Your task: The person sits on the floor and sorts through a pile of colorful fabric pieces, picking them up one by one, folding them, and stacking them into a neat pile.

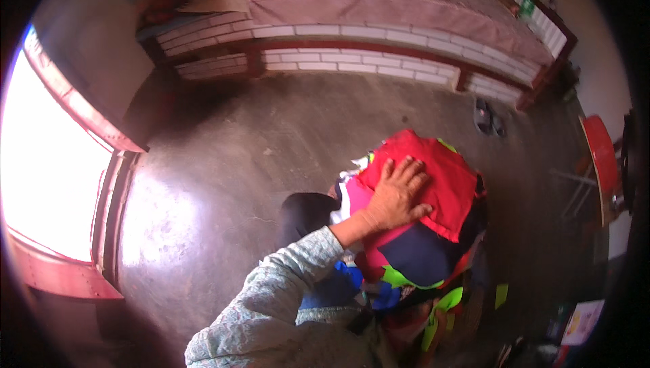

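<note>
My left hand (396, 199) lies palm down on a red cloth piece (447, 182), fingers stretched out and thumb apart. The red piece tops a heap of fabric at my lap. Under it show a pink cloth (369, 195), a dark navy cloth (423, 256) and lime green edging. Blue scraps (386, 297) and a lime green strip (440, 310) hang below the heap, partly in shadow. A dark-clothed knee (305, 212) is beside the heap on the left. My right hand is not visible.
Across the grey floor (223, 165) stands a bed with a pink cover (399, 12) and a white brick-patterned side. Dark slippers (484, 117) lie before it. A red-topped folding chair or table (601, 165) leans at right. A bright doorway (54, 165) opens left.
</note>
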Demonstrator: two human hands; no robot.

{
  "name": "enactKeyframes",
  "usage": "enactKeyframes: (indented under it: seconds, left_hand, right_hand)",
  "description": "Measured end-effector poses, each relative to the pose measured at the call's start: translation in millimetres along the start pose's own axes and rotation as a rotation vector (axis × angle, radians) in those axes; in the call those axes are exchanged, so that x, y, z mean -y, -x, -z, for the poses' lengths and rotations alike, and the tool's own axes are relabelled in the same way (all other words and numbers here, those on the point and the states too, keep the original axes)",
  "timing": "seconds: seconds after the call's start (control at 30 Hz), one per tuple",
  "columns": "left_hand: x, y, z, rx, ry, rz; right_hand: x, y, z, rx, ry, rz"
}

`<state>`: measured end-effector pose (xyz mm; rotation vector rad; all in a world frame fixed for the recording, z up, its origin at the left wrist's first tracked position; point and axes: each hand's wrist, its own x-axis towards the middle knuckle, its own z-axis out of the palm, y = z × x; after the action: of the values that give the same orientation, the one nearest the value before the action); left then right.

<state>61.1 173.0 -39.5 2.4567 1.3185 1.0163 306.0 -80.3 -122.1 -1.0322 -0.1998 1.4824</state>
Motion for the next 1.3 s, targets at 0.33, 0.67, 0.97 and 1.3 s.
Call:
enactKeyframes:
  seconds: [0.33, 0.67, 0.97, 1.3]
  left_hand:
    - [3, 0, -1, 0.042, -0.077, -0.016]
    - [2, -1, 0, 0.056, -0.107, -0.004]
    - [0, -3, 1, 0.084, -0.075, 0.013]
    - [3, -1, 2, 0.086, -0.082, -0.004]
  right_hand:
    - [4, 14, -19, 0.062, -0.104, -0.015]
    - [5, 16, -28, -0.008, -0.030, -0.005]
    - [7, 17, -36, -0.017, -0.053, -0.003]
    - [10, 12, -33, 0.045, -0.059, -0.047]
